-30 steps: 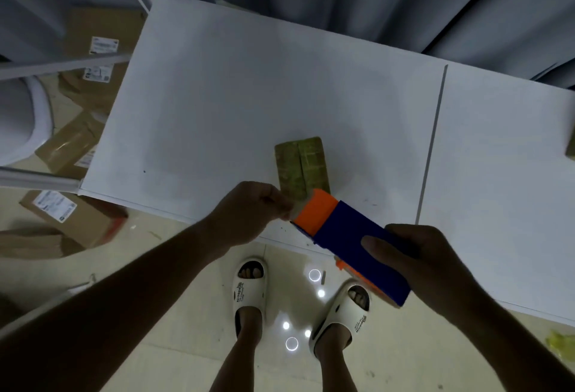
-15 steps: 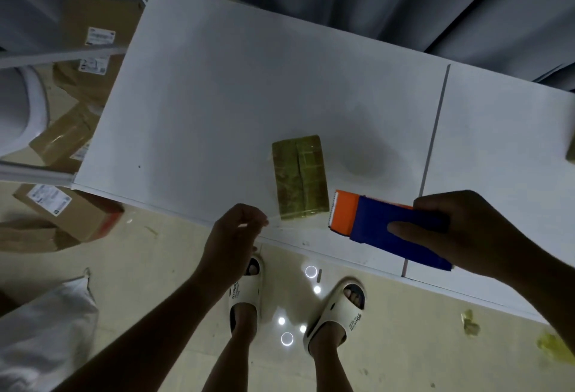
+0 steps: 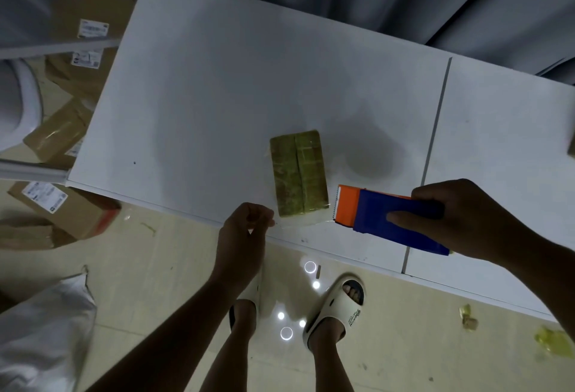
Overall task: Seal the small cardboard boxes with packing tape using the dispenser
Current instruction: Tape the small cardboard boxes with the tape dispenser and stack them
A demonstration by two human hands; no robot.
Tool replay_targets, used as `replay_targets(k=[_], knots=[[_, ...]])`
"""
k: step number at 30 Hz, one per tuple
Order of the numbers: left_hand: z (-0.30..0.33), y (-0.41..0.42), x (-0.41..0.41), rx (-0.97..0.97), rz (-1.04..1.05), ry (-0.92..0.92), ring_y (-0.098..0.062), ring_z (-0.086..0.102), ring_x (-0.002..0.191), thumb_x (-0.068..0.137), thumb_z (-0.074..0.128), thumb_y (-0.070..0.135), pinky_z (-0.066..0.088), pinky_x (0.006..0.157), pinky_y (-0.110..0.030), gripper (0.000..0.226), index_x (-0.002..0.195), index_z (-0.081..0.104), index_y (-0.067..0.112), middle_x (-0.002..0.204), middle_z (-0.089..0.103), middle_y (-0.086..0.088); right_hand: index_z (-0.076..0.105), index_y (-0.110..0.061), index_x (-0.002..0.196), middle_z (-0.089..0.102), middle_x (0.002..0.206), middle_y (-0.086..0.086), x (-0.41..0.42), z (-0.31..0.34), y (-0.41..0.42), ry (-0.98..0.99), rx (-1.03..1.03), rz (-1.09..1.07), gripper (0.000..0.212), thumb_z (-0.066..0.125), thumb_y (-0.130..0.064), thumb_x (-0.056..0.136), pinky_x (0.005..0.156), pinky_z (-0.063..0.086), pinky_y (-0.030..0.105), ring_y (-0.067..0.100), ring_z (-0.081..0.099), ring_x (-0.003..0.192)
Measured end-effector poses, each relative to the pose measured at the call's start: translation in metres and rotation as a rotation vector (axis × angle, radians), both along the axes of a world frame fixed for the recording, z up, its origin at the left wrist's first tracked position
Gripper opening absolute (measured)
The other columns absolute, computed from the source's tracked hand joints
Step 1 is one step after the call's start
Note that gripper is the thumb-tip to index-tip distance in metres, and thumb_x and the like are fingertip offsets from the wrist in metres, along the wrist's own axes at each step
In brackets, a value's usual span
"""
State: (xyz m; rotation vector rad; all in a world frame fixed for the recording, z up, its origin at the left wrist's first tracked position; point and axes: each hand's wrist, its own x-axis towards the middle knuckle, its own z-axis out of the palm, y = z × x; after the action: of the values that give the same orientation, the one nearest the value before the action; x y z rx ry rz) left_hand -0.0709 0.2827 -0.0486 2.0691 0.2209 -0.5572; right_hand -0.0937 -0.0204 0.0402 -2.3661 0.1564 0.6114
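A small flat cardboard box (image 3: 298,173), wrapped in shiny tape, lies on the white table (image 3: 217,96) near its front edge. My right hand (image 3: 463,217) grips the blue and orange tape dispenser (image 3: 385,217) just right of the box, its orange toothed end pointing left. A strip of clear tape (image 3: 303,223) stretches from the dispenser along the box's near end to my left hand (image 3: 245,230), which pinches the tape's free end at the table edge.
Several labelled cardboard boxes (image 3: 62,205) lie on the floor left of the table, beside a white bag (image 3: 40,329). A second table (image 3: 504,158) adjoins on the right. Grey curtains hang behind. Yellow tape scraps (image 3: 553,340) litter the floor at right. My feet stand below the edge.
The dispenser moved right and away from the box's near end, drawing tape out. My left hand drew back left to the table edge, still pinching the tape end.
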Motion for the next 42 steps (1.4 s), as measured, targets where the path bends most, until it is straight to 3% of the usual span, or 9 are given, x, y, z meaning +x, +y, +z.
replay_targets(k=[6,12,16,19,21,24,28,32,42], knots=[[-0.009,-0.008,-0.001,0.012,0.058,-0.029,-0.004,0.069,0.088,0.098,0.062,0.014,0.055,0.081,-0.026,0.009,0.093,0.07,0.018,0.087,0.073,0.01,0.065,-0.021,0.08,0.067,0.066,-0.004,0.004,-0.019,0.004,-0.019,-0.081,0.025,0.06,0.043,-0.075,0.065,0.056,0.051,0.025,0.013,0.065,0.06],[-0.008,-0.013,-0.006,0.095,0.05,-0.103,-0.013,0.065,0.1,0.098,0.063,0.017,0.053,0.094,-0.034,0.006,0.102,0.067,0.018,0.105,0.071,0.007,0.063,-0.021,0.079,0.066,0.064,-0.006,0.007,-0.022,0.006,-0.027,-0.095,0.054,0.062,0.04,-0.077,0.065,0.054,0.047,0.02,0.011,0.064,0.059],[-0.003,-0.021,-0.004,0.227,0.023,-0.189,-0.019,0.062,0.104,0.097,0.063,0.022,0.054,0.085,-0.029,0.028,0.123,0.058,0.012,0.134,0.055,-0.008,0.063,-0.023,0.085,0.067,0.068,-0.011,0.008,-0.023,0.011,-0.022,-0.101,0.081,0.059,0.041,-0.075,0.068,0.054,0.046,0.015,0.008,0.065,0.061],[0.0,-0.02,0.004,0.216,0.122,-0.131,-0.021,0.062,0.099,0.091,0.073,0.024,0.055,0.081,-0.029,0.061,0.141,0.04,0.013,0.136,0.05,-0.006,0.064,-0.022,0.088,0.065,0.069,-0.013,0.009,-0.024,0.014,-0.049,-0.121,0.095,0.057,0.042,-0.072,0.071,0.054,0.044,0.014,0.007,0.064,0.061],[0.002,-0.015,0.006,0.239,0.092,-0.201,-0.018,0.06,0.093,0.087,0.077,0.022,0.049,0.075,-0.017,0.058,0.133,0.044,0.012,0.128,0.051,-0.008,0.062,-0.025,0.084,0.064,0.066,-0.014,0.009,-0.023,0.015,-0.054,-0.117,0.08,0.056,0.04,-0.074,0.07,0.053,0.044,0.014,0.006,0.064,0.06],[0.002,-0.013,0.007,0.255,-0.238,-0.446,-0.008,0.053,0.082,0.084,0.078,0.021,0.037,0.069,-0.007,0.033,0.109,0.058,0.011,0.108,0.057,-0.004,0.05,-0.035,0.074,0.058,0.061,-0.02,0.005,-0.023,0.017,-0.069,-0.098,0.065,0.046,0.035,-0.078,0.069,0.052,0.041,0.011,0.004,0.062,0.057],[-0.004,-0.021,0.025,0.245,-0.669,-0.545,-0.006,0.051,0.076,0.077,0.083,0.021,0.053,0.063,-0.02,0.025,0.091,0.064,0.014,0.088,0.065,-0.001,0.046,-0.034,0.068,0.06,0.06,-0.015,0.002,-0.028,0.015,-0.087,-0.111,0.068,0.044,0.035,-0.077,0.072,0.05,0.037,0.009,0.003,0.061,0.054],[-0.011,-0.032,0.047,0.275,-0.754,-0.617,-0.019,0.067,0.064,0.078,0.083,0.011,0.058,0.062,-0.03,0.017,0.087,0.07,0.006,0.08,0.071,-0.008,0.045,-0.034,0.065,0.059,0.056,-0.015,0.002,-0.033,0.012,-0.101,-0.128,0.062,0.042,0.041,-0.074,0.076,0.047,0.034,0.006,0.001,0.06,0.05],[-0.013,-0.008,0.059,0.177,-0.862,-0.462,-0.01,0.05,0.064,0.084,0.07,-0.005,0.051,0.055,-0.024,0.018,0.078,0.06,0.008,0.082,0.056,-0.001,0.046,-0.034,0.066,0.057,0.055,-0.017,-0.005,-0.036,0.014,-0.079,-0.098,0.017,0.044,0.037,-0.077,0.073,0.047,0.035,0.006,0.001,0.06,0.05]])
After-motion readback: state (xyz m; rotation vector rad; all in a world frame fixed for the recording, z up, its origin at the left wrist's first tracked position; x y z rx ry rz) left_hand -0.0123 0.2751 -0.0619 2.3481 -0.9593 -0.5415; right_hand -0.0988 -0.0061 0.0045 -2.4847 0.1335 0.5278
